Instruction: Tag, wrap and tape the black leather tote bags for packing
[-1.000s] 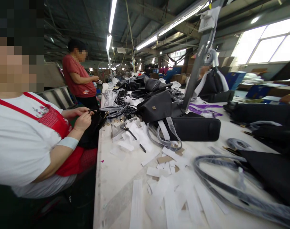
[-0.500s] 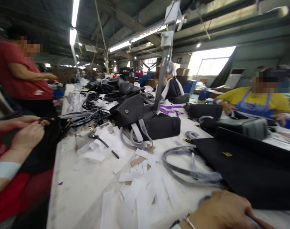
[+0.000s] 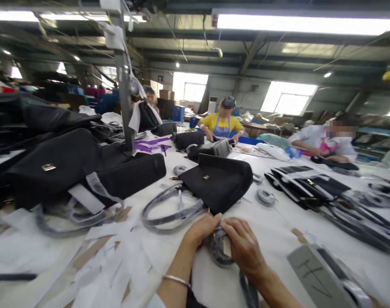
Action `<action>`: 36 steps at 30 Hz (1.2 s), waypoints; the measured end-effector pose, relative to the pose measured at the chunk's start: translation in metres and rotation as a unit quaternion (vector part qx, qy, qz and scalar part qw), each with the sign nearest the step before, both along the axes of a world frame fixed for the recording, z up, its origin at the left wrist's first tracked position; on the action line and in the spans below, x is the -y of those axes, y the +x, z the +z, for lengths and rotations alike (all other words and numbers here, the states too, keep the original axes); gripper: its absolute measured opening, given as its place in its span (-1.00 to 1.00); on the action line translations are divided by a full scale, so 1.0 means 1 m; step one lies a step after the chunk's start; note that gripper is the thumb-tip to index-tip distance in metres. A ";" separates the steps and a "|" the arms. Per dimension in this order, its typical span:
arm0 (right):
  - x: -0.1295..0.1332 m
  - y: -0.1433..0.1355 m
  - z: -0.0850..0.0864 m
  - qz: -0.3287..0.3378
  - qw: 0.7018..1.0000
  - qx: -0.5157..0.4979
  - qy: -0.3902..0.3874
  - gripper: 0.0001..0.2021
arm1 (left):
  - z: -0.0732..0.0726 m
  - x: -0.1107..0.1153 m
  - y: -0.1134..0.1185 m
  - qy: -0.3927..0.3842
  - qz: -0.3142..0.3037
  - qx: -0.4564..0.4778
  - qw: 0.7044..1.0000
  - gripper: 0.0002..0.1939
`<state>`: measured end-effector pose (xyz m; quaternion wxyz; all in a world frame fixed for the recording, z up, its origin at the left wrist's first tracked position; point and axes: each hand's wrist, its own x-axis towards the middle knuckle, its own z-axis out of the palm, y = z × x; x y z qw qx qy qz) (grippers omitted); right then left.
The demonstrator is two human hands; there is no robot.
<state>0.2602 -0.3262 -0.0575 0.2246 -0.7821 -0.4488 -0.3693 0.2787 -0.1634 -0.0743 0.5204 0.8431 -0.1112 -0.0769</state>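
Observation:
My left hand point(image 3: 201, 231) is closed, its fingers pinched at the upper left of a dark coiled strap point(image 3: 221, 256) covered in clear plastic. On the coil's other side my right hand point(image 3: 246, 244) grips it, with a small beige piece point(image 3: 226, 246) showing beside the fingers. Part of the coil is hidden behind both hands. Just beyond them lies a black bag point(image 3: 225, 179) with a gold-coloured clasp point(image 3: 206, 177). A plastic-wrapped handle loop point(image 3: 162, 222) rests to the left of my hands.
White paper strips point(image 3: 111, 256) litter the table's left side, before more black bags point(image 3: 56, 162). At the right stand a grey box point(image 3: 317, 273) with marker writing and stacked black pieces point(image 3: 307, 184). Two co-workers work across the table. A metal post point(image 3: 123, 85) rises at the left.
My view has swung to the right. Both my hands now show together at the coiled strap; before, one hand showed at the lower right edge. The red-clad worker's hands at left have left view.

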 end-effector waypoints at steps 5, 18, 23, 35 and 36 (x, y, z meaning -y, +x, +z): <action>-0.002 -0.004 0.001 0.026 1.000 -0.010 0.008 -0.70 | 0.008 -0.001 -0.002 -0.145 -0.007 -0.087 0.986 -0.43; 0.028 0.000 -0.024 0.063 0.992 -0.106 0.006 -0.64 | 0.005 0.024 0.005 0.117 0.092 0.007 0.989 -0.74; 0.028 0.000 -0.033 0.066 0.988 -0.135 0.027 -0.69 | 0.006 0.027 0.002 0.184 0.113 0.014 0.976 -0.73; 0.026 0.009 -0.009 -0.019 0.878 -0.456 0.146 -0.88 | 0.016 0.026 -0.005 0.201 0.094 0.052 0.974 -0.72; 0.025 0.011 -0.008 -0.032 0.860 -0.485 0.155 -0.87 | 0.015 0.026 -0.005 0.197 0.085 0.054 0.975 -0.73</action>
